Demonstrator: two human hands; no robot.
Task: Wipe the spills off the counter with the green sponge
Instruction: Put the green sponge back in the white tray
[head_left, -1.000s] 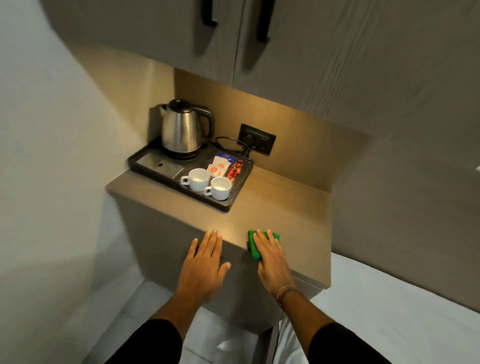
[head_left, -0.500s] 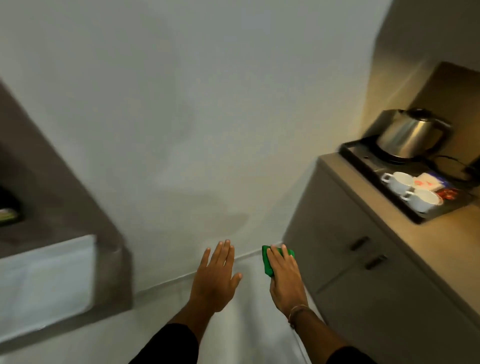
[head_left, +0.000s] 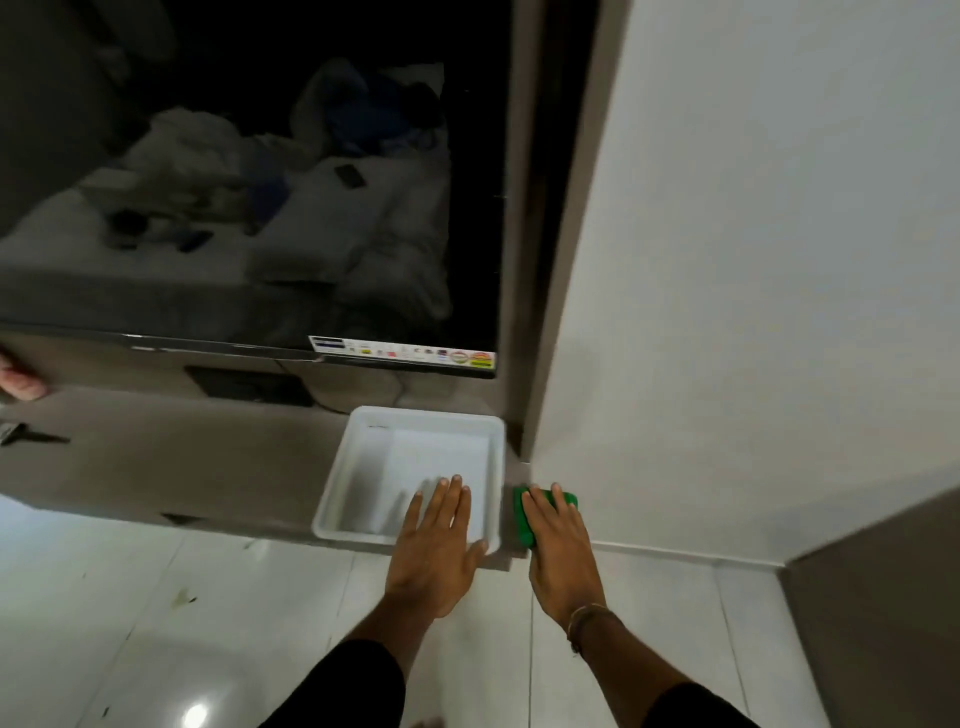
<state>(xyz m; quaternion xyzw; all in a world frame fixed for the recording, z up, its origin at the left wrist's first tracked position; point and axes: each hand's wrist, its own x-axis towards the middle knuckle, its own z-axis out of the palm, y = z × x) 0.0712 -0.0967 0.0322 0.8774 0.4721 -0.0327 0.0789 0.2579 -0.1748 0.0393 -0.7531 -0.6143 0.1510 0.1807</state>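
The green sponge (head_left: 525, 515) is under the palm and fingers of my right hand (head_left: 561, 558), which holds it in the air beside the right end of a grey shelf (head_left: 171, 467). Only the sponge's left edge and top corner show past my fingers. My left hand (head_left: 436, 551) is held flat with fingers apart and holds nothing, over the near rim of a white plastic tray (head_left: 415, 470) that sits on the shelf's right end. The counter with the kettle is out of view.
A large dark screen (head_left: 249, 182) hangs above the shelf and reflects a bed. A white wall (head_left: 753, 260) rises on the right. Glossy white floor tiles (head_left: 156, 623) lie below. A dark cabinet side (head_left: 883, 623) stands at the lower right.
The view has swung left, from the kettle counter past a bare wall to the shelf under the screen. Both hands kept their pose, the right one still on the sponge.
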